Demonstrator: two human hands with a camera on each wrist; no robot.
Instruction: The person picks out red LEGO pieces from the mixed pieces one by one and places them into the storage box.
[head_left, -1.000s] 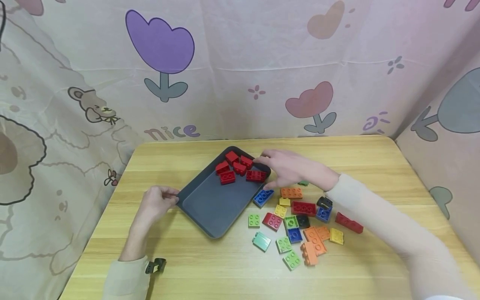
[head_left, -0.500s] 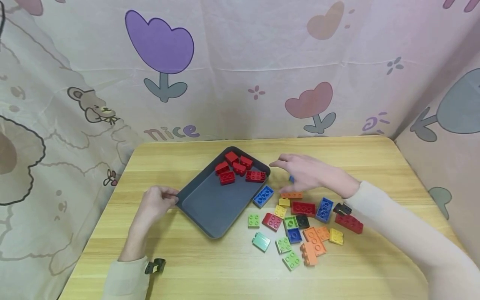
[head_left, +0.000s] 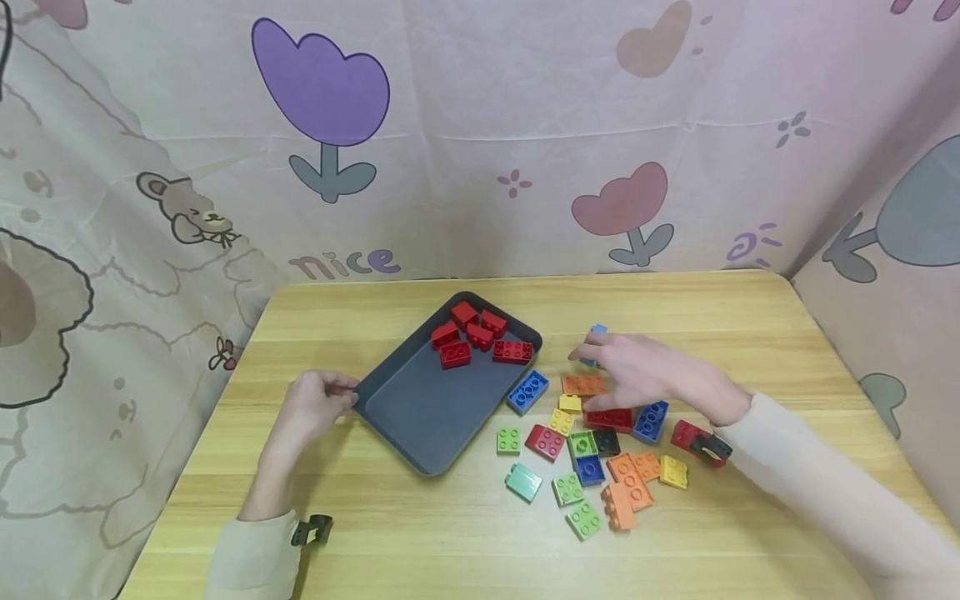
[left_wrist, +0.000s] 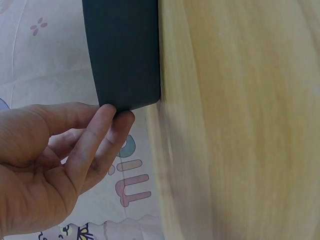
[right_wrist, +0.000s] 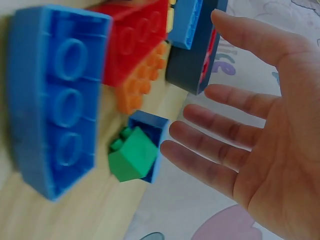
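Note:
At its left corner, a dark grey tray is pinched between the thumb and fingertips of my left hand. The left wrist view shows the fingertips on the tray's rim. Several red toy bricks lie in the tray's far end. To the right, my right hand hovers over loose bricks, fingers spread, nothing in its grasp. Beneath its thumb is a long red brick, partly covered, near an orange brick. In the right wrist view, a green brick overlaps a blue brick near the fingertips.
Loose bricks spread right of the tray: a blue one beside its edge, a small red one, a teal one, an orange one and a yellow one. A patterned cloth hangs behind the wooden table.
My right hand has moved right, away from the tray's right corner to over the loose bricks, exposing a blue brick at the back. My left hand and the tray have stayed put.

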